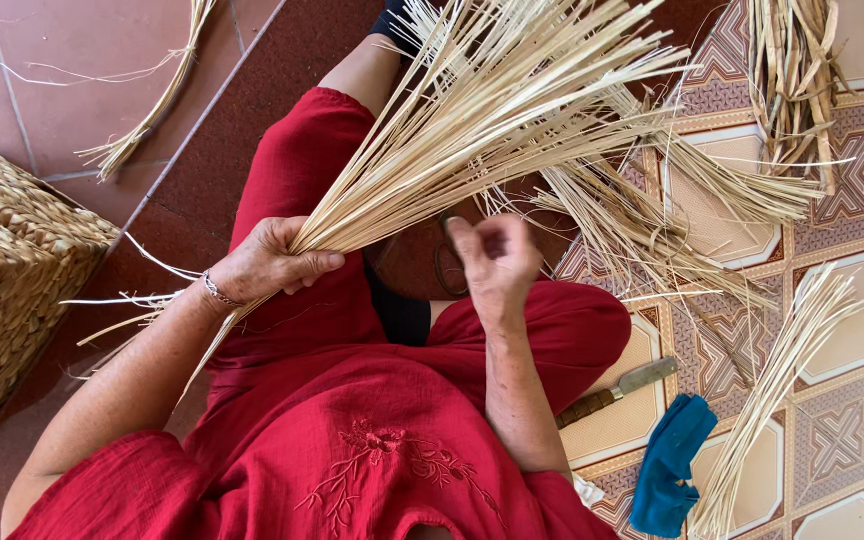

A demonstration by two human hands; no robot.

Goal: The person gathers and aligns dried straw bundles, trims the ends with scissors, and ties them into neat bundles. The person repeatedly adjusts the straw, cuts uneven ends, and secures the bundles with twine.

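My left hand (267, 262) grips a thick bundle of pale straw stalks (472, 110) near its lower end; the stalks fan out up and to the right over my red-clothed lap. A thin bracelet sits on that wrist. My right hand (497, 258) is raised just right of the bundle, fingers curled loosely, blurred; I cannot tell if a thin stalk is pinched in it. Scissors (447, 262) lie partly hidden behind my right hand.
A woven basket (7, 270) stands at the left. Loose straw bundles lie on the patterned tile floor: one at the right (772, 390), one top right (797, 70), one top left (152, 105). A knife (617, 388) and a blue cloth (670, 462) lie by my right knee.
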